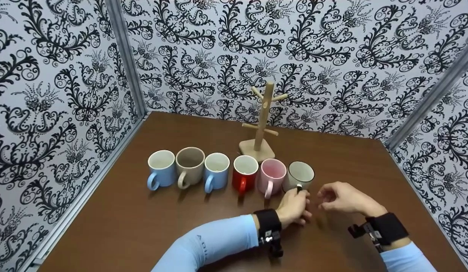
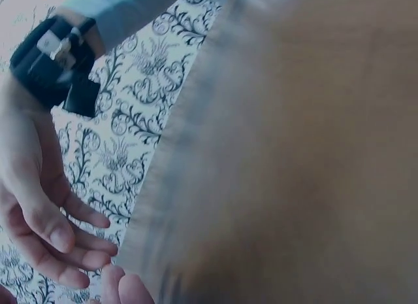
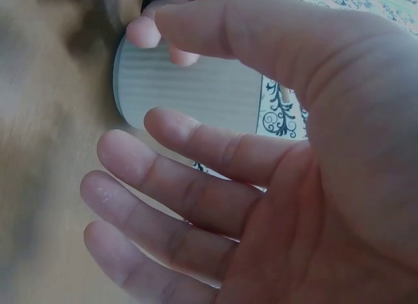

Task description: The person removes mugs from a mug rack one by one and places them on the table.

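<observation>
At the right end of a row of mugs stands an off-white mug [image 1: 301, 174] with a dark rim and dark handle. My left hand [image 1: 293, 207] pinches that handle between thumb and fingers, its other fingers loose below. Just right of the mug, my right hand [image 1: 341, 197] is held with relaxed, slightly bent fingers and nothing in them. In the right wrist view, the ribbed wall of the off-white mug [image 3: 196, 88] shows behind my right hand [image 3: 215, 180]. Only fingertips of my left hand [image 2: 124, 287] appear in the left wrist view; the mug is out of sight there.
Leftward in the row are a pink mug [image 1: 271, 175], a red mug [image 1: 244, 174], a light blue mug [image 1: 216, 172], a taupe mug [image 1: 190, 166] and another light blue mug [image 1: 162, 169]. A wooden mug tree [image 1: 262, 121] with bare pegs stands behind them on the brown table [image 1: 143, 226].
</observation>
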`<act>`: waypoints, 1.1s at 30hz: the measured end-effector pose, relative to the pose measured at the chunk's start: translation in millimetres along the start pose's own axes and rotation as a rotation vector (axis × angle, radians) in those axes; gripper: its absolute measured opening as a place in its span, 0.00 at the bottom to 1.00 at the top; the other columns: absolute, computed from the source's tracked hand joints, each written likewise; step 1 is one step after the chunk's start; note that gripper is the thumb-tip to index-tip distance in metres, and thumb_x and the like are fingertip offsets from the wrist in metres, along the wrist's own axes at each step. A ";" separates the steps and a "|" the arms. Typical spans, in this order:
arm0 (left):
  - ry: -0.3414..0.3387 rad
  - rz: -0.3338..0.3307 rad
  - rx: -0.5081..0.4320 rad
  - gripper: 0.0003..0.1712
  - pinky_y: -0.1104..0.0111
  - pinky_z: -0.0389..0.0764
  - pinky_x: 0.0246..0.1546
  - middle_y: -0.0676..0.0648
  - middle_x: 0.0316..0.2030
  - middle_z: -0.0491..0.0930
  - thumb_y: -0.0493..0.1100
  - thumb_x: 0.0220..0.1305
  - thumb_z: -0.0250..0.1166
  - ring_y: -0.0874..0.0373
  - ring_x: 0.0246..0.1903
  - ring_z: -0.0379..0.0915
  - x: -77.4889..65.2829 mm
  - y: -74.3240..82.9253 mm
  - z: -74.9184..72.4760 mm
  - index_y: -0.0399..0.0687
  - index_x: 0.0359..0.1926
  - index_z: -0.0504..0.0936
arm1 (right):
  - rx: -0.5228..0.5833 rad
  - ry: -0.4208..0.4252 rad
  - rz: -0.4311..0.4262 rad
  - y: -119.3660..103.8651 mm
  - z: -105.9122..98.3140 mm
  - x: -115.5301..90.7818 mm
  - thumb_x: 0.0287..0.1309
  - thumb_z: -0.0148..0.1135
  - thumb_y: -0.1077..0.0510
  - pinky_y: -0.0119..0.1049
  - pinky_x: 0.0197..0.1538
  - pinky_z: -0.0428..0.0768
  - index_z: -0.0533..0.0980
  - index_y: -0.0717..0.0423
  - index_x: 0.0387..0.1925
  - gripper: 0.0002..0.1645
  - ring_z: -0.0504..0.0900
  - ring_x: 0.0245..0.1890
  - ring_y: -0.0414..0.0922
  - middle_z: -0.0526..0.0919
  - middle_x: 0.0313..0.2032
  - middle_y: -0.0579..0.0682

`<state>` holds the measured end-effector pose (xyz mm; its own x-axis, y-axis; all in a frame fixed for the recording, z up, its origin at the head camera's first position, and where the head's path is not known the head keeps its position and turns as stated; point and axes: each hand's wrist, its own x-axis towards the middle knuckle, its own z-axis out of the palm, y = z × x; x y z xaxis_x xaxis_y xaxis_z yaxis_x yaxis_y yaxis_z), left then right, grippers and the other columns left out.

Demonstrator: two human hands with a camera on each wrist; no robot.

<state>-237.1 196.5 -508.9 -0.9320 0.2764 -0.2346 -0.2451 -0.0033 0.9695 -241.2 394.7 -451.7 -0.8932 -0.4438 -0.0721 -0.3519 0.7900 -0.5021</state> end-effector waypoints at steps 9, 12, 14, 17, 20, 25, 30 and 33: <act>-0.056 0.202 0.221 0.16 0.65 0.81 0.27 0.47 0.33 0.83 0.54 0.71 0.65 0.57 0.29 0.79 -23.3 2.2 -28.2 0.48 0.49 0.78 | -0.009 -0.004 -0.012 1.4 0.2 2.5 0.59 0.75 0.56 0.34 0.40 0.83 0.85 0.59 0.45 0.15 0.84 0.36 0.38 0.88 0.36 0.43; -0.079 0.281 0.390 0.30 0.62 0.82 0.51 0.47 0.51 0.84 0.57 0.69 0.67 0.57 0.49 0.82 -28.9 5.4 -44.5 0.45 0.63 0.78 | -0.034 0.002 -0.021 1.8 -1.0 4.3 0.60 0.75 0.55 0.35 0.42 0.83 0.85 0.57 0.45 0.13 0.84 0.37 0.38 0.88 0.38 0.42; -0.100 0.331 0.492 0.37 0.62 0.75 0.64 0.47 0.62 0.80 0.59 0.68 0.67 0.58 0.61 0.76 -32.0 7.5 -56.7 0.44 0.71 0.74 | -0.039 -0.003 -0.023 1.9 -1.3 5.1 0.61 0.74 0.55 0.35 0.42 0.83 0.85 0.57 0.44 0.13 0.84 0.37 0.37 0.88 0.38 0.42; -0.164 0.375 0.537 0.40 0.64 0.75 0.65 0.47 0.65 0.78 0.58 0.68 0.67 0.60 0.60 0.77 -36.6 11.0 -75.1 0.43 0.74 0.71 | -0.041 -0.006 -0.024 1.7 -0.9 4.2 0.61 0.74 0.56 0.35 0.42 0.83 0.85 0.56 0.43 0.11 0.84 0.37 0.38 0.88 0.37 0.41; -0.224 0.402 0.474 0.38 0.68 0.80 0.56 0.49 0.63 0.80 0.53 0.69 0.67 0.63 0.49 0.82 -40.4 13.9 -93.1 0.43 0.74 0.70 | -0.041 -0.005 -0.027 1.2 -0.2 2.6 0.60 0.73 0.57 0.35 0.42 0.83 0.85 0.55 0.43 0.10 0.84 0.37 0.39 0.87 0.37 0.42; -0.301 0.411 0.280 0.30 0.68 0.84 0.31 0.51 0.56 0.85 0.43 0.72 0.66 0.48 0.37 0.88 -48.8 27.6 -124.7 0.45 0.72 0.73 | -0.058 0.010 -0.032 -0.3 -2.4 1.3 0.62 0.73 0.56 0.35 0.41 0.82 0.85 0.54 0.41 0.08 0.83 0.36 0.37 0.86 0.35 0.39; -0.288 0.598 0.313 0.20 0.68 0.86 0.35 0.42 0.50 0.87 0.36 0.74 0.62 0.45 0.36 0.87 -51.2 60.3 -168.1 0.38 0.64 0.80 | -0.055 0.032 -0.028 -4.4 -7.4 -0.5 0.62 0.73 0.55 0.34 0.39 0.80 0.85 0.53 0.41 0.08 0.81 0.34 0.35 0.86 0.34 0.38; -0.195 0.727 0.432 0.15 0.66 0.86 0.41 0.42 0.50 0.87 0.36 0.74 0.63 0.53 0.38 0.86 -49.7 82.8 -202.1 0.39 0.58 0.84 | -0.061 0.062 -0.022 -4.0 -10.9 -4.0 0.63 0.73 0.55 0.35 0.40 0.82 0.85 0.54 0.43 0.09 0.83 0.36 0.36 0.87 0.36 0.39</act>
<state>-265.1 -11.7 -431.2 -0.7460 0.5070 0.4318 0.5535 0.1114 0.8254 -239.2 397.9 -440.0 -0.9001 -0.4355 -0.0074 -0.3861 0.8056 -0.4494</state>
